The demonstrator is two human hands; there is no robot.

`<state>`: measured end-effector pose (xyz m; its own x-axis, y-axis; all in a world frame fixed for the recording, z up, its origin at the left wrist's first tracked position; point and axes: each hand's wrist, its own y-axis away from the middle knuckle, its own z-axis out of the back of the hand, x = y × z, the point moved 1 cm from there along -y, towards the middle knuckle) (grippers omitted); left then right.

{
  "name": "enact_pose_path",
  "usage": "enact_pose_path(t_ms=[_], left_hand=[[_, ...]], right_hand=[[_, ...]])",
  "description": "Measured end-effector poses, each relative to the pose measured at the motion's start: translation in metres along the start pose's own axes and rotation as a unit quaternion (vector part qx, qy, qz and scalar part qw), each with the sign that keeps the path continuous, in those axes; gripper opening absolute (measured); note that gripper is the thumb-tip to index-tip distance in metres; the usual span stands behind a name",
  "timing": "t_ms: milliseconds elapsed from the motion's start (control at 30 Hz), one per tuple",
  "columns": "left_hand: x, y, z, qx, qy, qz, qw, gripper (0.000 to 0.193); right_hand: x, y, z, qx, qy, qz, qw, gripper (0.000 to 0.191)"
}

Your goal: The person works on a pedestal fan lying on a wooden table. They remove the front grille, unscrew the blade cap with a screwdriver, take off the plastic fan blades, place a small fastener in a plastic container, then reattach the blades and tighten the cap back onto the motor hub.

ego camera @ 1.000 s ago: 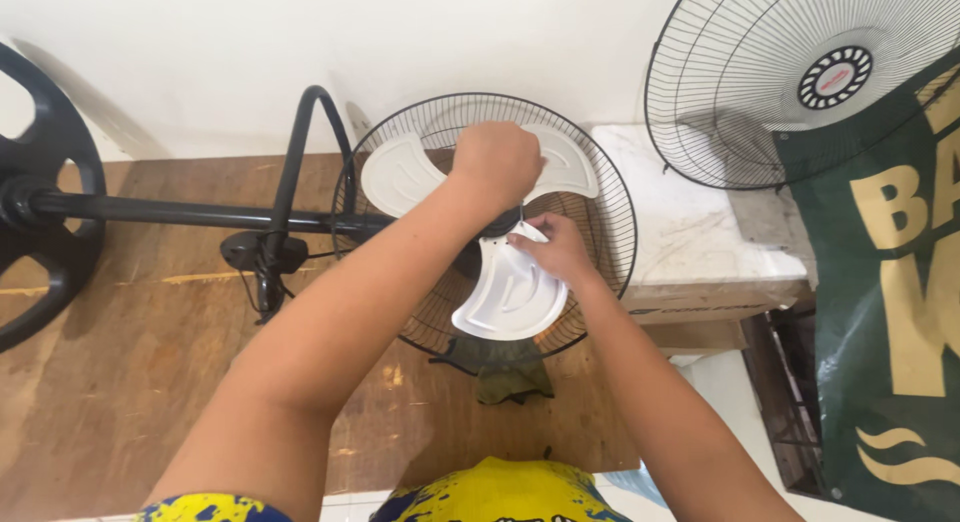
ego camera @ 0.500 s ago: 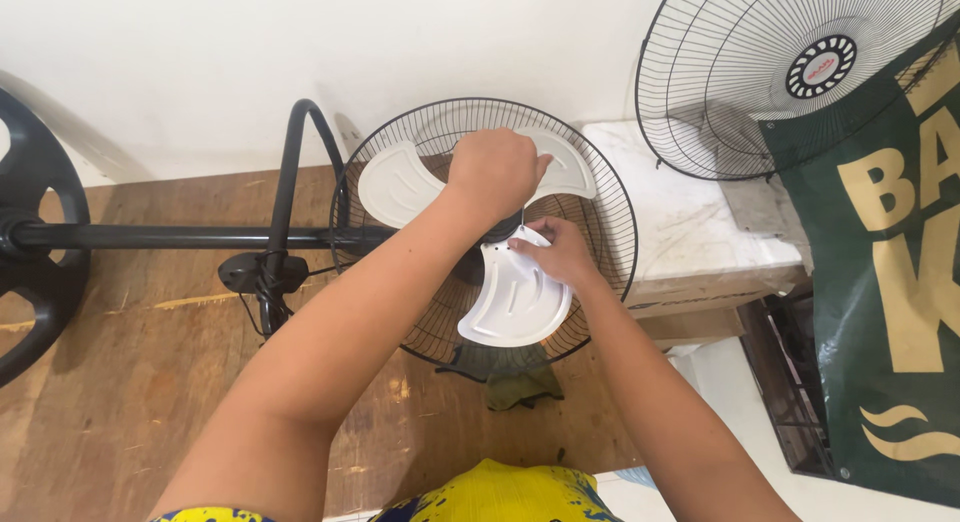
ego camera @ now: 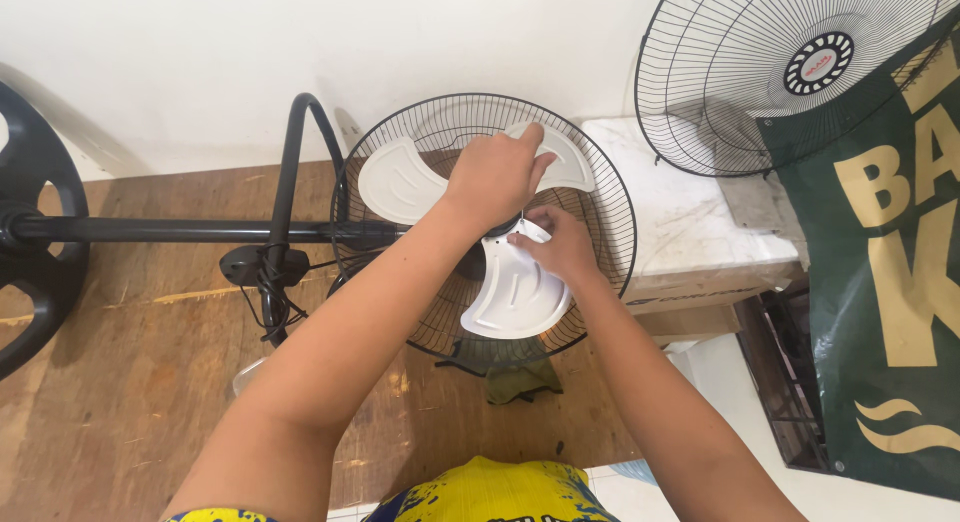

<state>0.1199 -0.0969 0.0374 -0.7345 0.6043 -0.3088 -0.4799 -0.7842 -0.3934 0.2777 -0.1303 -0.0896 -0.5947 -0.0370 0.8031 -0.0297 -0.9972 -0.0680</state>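
The left hand [ego camera: 497, 174] closes its grip over the hub of the white three-bladed plastic fan blade [ego camera: 515, 292], seated in the round black wire rear guard [ego camera: 610, 197]. Just below that grip, the right hand [ego camera: 556, 244] pinches the lower blade's root; the blade runs downward from both.

Bright, even light; sharp, soft shadows

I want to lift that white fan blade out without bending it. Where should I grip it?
Probably at the centre hub, from above: the white fan blade lies flat in the black wire guard, and its three thin vanes would flex. Both hands already meet at the hub.
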Motion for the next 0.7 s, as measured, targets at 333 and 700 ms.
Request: enact_pose_path(t_ms=[333, 700], left_hand=[[0.019, -0.002, -0.005, 0.003, -0.064, -0.015, 0.998, 0.04], [0.023, 0.017, 0.014, -0.048, 0.006, 0.143, 0.989, 0.043]], right_hand=[[0.012, 0.007, -0.001, -0.041, 0.045, -0.005, 0.998, 0.047], [0.018, 0.003, 0.002, -0.05, 0.097, -0.03, 0.994, 0.022]])
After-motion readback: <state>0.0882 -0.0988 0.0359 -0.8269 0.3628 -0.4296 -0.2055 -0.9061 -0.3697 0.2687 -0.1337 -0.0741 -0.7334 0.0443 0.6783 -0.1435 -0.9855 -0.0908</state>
